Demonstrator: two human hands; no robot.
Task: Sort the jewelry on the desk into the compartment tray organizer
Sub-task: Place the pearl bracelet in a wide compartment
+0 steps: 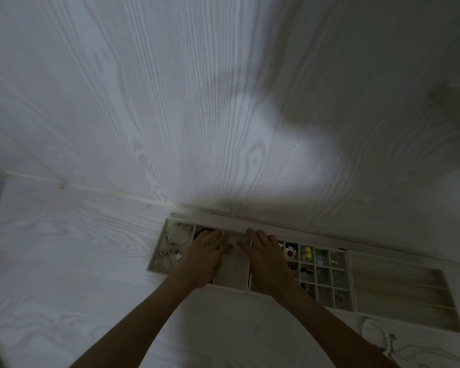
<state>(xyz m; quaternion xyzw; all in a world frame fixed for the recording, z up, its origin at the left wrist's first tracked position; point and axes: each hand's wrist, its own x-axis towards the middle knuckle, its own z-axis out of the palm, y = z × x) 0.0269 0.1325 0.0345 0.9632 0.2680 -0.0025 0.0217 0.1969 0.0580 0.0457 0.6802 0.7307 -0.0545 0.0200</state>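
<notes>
A long beige compartment tray organizer [393,257] lies against the wall on the white desk. Silver bangles and chains [176,237] fill its leftmost compartment. Small coloured pieces, among them yellow beads [307,251], sit in the grid of little cells. My left hand [205,258] and my right hand [270,257] both lie palm down over the tray's middle, fingers reaching toward a long compartment [235,261] between them. What the fingertips touch is too dim to make out. A white bead bracelet [372,332] lies on the desk in front of the tray's right end.
The white wood-grain wall [223,102] rises straight behind the tray. The desk [77,261] extends left of the tray to a rounded edge. The tray's right section [398,288] has long slots. Another pale strand [388,349] lies at the bottom right.
</notes>
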